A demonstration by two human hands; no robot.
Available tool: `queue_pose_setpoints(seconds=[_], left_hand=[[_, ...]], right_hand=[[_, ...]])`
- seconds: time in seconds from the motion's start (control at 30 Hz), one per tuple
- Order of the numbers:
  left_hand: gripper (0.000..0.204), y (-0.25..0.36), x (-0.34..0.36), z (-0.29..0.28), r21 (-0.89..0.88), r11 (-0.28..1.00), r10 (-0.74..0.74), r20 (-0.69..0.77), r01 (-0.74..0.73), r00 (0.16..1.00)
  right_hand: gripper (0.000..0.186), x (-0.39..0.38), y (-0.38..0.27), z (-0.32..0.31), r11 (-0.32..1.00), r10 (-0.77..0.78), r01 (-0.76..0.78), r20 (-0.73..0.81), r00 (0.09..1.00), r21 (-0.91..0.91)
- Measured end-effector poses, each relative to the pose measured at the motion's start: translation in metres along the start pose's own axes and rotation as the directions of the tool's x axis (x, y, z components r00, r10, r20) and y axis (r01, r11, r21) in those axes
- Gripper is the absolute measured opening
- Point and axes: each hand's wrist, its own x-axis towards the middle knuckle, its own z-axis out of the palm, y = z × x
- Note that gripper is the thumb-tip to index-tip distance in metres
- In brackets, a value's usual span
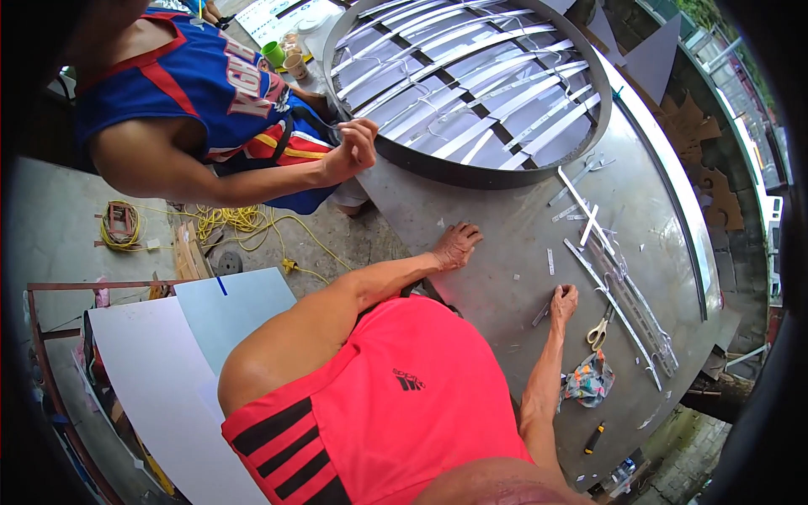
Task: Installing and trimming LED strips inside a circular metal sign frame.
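Observation:
My left hand (457, 245) lies on the grey metal table (497, 223) near its edge, fingers stretched out, holding nothing that I can see. My right hand (564, 303) is closed, fingers curled together low over the table. Whatever it may hold is too small to tell. Beside it is a short clear strip (540, 315), and to its right lie scissors (598, 333) with cream handles. Farther right, several long LED strips (627, 290) lie in a loose bundle. A crumpled multicoloured cloth or wrapper (589, 379) sits nearer me.
A large round metal frame (471, 174), crossed by white strips and wires, covers the table's far side. At the far left stands a person in a blue jersey (181, 71), one hand (349, 151) raised by the frame. A yellow-black cutter knife (594, 438) lies near right. Yellow cord (231, 220) coils on the floor.

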Motion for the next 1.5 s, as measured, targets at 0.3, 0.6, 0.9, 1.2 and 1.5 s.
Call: queue_pose_setpoints(seconds=[0.3,0.6,0.9,1.2,1.5], left_hand=[[0.035,-0.016,-0.048,-0.039,-0.302,0.953,-0.017,-0.147,-0.028,0.989],[0.028,-0.013,-0.171,-0.066,-0.35,0.708,-0.687,-0.139,0.614,0.713],[0.03,0.034,-0.314,0.033,-0.013,0.272,-0.951,0.148,0.962,0.271],[0.029,0.059,-0.351,0.059,-0.17,0.155,-0.965,0.184,0.973,0.185],[0.033,0.055,-0.382,0.067,-0.204,0.041,-0.936,0.335,0.978,0.109]], right_hand=[[0.024,0.013,0.011,0.009,0.992,-0.027,0.032,0.045,0.999,-0.121],[0.027,0.023,0.013,0.003,0.985,-0.071,0.091,0.132,0.989,-0.148],[0.026,0.027,0.021,-0.01,0.991,-0.129,0.136,0.225,0.966,-0.015],[0.024,0.023,0.007,-0.017,0.99,-0.099,0.118,0.224,0.97,-0.075],[0.018,-0.037,-0.06,0.011,0.903,-0.429,0.427,0.058,0.901,0.046]])
